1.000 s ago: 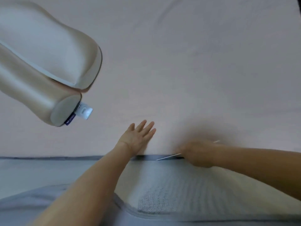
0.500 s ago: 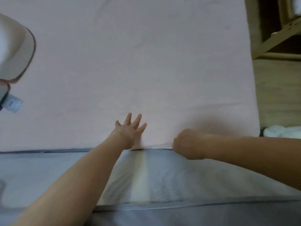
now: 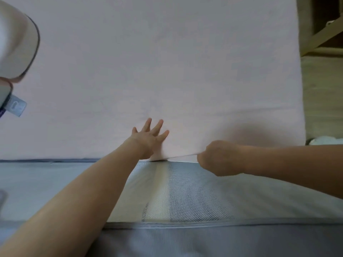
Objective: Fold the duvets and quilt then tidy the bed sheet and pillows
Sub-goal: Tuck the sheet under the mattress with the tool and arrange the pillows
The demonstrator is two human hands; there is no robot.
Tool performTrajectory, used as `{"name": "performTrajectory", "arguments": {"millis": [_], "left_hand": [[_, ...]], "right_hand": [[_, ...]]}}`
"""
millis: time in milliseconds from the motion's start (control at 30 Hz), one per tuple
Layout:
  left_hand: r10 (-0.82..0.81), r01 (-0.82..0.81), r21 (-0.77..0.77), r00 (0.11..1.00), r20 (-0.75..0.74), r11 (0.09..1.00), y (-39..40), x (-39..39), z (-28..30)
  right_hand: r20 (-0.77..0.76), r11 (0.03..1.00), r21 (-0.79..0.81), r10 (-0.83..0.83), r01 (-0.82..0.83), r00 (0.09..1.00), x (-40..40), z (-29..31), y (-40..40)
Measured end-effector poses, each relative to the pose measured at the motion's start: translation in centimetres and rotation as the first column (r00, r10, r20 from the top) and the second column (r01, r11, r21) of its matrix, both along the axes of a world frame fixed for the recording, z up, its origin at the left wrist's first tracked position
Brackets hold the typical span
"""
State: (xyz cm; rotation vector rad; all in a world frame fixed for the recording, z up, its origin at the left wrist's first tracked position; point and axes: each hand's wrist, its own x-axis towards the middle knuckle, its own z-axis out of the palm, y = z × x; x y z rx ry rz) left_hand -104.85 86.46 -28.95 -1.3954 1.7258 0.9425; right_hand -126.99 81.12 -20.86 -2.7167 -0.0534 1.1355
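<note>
At far left a contoured foam pillow (image 3: 16, 43) is seen lying on the pink bed sheet (image 3: 167, 62). The sheet is pressed flat by the left hand (image 3: 148, 138), fingers spread, while its near edge is pinched in the fisted right hand (image 3: 217, 157). A hard tug could wrinkle it.

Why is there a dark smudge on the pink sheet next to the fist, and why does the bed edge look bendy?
Head view: the dark patch is a soft shadow on the pink bed sheet just beyond the right hand, which grips the sheet's edge; the left hand lies flat with spread fingers; the wide-angle lens bows the mattress edge; the pillow looks soft and blurry at the frame's left.
</note>
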Motion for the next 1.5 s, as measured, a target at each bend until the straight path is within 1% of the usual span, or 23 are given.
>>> {"name": "performTrajectory", "arguments": {"millis": [100,167,267,400,467,567,600,667,733,767,867,967,1033,1100,1200,1267,1300,1333,1367,1400,1433,1467,1500], "left_hand": [[-0.006,0.006,-0.002,1.000,0.003,1.000,0.0,0.0,0.0],[-0.002,0.002,-0.004,1.000,0.006,1.000,0.1,0.1,-0.1],[-0.004,0.004,-0.007,1.000,0.010,1.000,0.2,0.0,-0.2],[-0.009,0.010,-0.023,1.000,0.008,1.000,0.2,0.0,0.0],[-0.018,0.018,-0.021,1.000,-0.002,1.000,0.3,0.0,0.0],[-0.033,0.033,-0.034,0.999,-0.001,0.999,0.5,0.4,-0.2],[-0.037,0.037,-0.029,0.999,-0.003,0.999,0.6,0.4,0.0],[-0.030,0.029,-0.027,1.000,-0.010,0.999,0.7,0.4,0.0],[-0.034,0.034,-0.027,0.999,-0.010,0.999,0.4,0.5,0.1],[-0.035,0.035,-0.028,0.999,-0.012,0.999,0.4,0.5,0.1],[-0.025,0.024,-0.039,1.000,-0.015,0.999,0.4,0.2,0.6],[0.003,-0.003,-0.045,1.000,-0.007,0.999,0.8,-0.6,1.5],[0.018,-0.019,-0.058,1.000,-0.008,0.998,1.1,-0.8,1.8],[0.035,-0.036,-0.062,0.999,-0.026,0.997,1.5,-0.8,1.7],[0.047,-0.050,-0.045,0.997,-0.064,0.998,1.4,-0.2,1.4],[0.032,-0.036,-0.063,0.997,-0.069,0.997,1.1,0.1,1.2],[0.029,-0.034,-0.064,0.997,-0.071,0.997,1.2,0.2,1.3],[0.028,-0.032,-0.058,0.997,-0.071,0.998,1.3,0.1,1.3],[0.033,-0.037,-0.047,0.997,-0.072,0.998,1.6,0.1,1.4],[0.037,-0.040,-0.040,0.997,-0.074,0.998,1.7,0.1,1.4],[0.037,-0.040,-0.036,0.996,-0.077,0.999,1.7,0.1,1.4],[0.038,-0.041,-0.036,0.996,-0.079,0.999,1.6,0.2,1.5],[0.036,-0.039,-0.033,0.996,-0.083,0.999,1.4,0.3,1.6]], "right_hand": [[-0.017,0.998,0.058,-0.037,0.038,0.999,-0.1,0.2,1.1],[-0.048,0.998,0.023,-0.057,0.058,0.997,0.0,0.1,1.2],[-0.052,0.994,-0.037,-0.107,0.105,0.993,-0.1,-1.0,0.9],[-0.061,0.995,-0.035,-0.096,0.094,0.994,1.5,-2.0,2.3],[-0.081,0.991,-0.034,-0.135,0.133,0.987,2.7,-2.6,2.8],[-0.040,0.973,-0.093,-0.217,0.213,0.975,4.4,-3.4,1.3],[-0.031,0.972,-0.097,-0.220,0.216,0.975,4.6,-3.2,1.1],[-0.011,0.985,-0.070,-0.158,0.157,0.987,4.8,-2.8,1.8],[-0.015,0.997,-0.061,-0.047,0.046,0.999,3.8,-2.4,3.2],[-0.019,0.998,-0.048,-0.034,0.033,0.999,2.9,-2.2,3.9],[-0.011,0.989,-0.054,-0.137,0.136,0.991,1.4,-2.6,5.2],[-0.078,0.966,-0.017,-0.260,0.260,0.962,2.3,-3.8,7.5],[-0.103,0.944,-0.029,-0.329,0.328,0.939,3.7,-4.8,8.0],[-0.060,0.933,-0.076,-0.356,0.351,0.933,5.1,-6.0,7.3],[-0.042,0.937,-0.087,-0.342,0.337,0.939,6.9,-7.5,6.1],[0.116,0.938,-0.060,-0.333,0.342,0.936,6.7,-7.7,5.8],[0.112,0.950,-0.066,-0.297,0.305,0.948,6.1,-7.1,5.8],[0.075,0.964,-0.117,-0.230,0.238,0.970,5.3,-7.3,5.9],[0.064,0.965,-0.137,-0.218,0.225,0.974,4.8,-7.3,6.3],[0.056,0.955,-0.141,-0.254,0.259,0.966,4.8,-7.3,6.5],[0.099,0.947,-0.157,-0.266,0.279,0.959,5.2,-7.5,6.7],[0.026,0.949,-0.152,-0.276,0.276,0.961,6.2,-7.7,6.7],[-0.007,0.956,-0.131,-0.266,0.262,0.964,7.2,-8.4,6.7]]}}
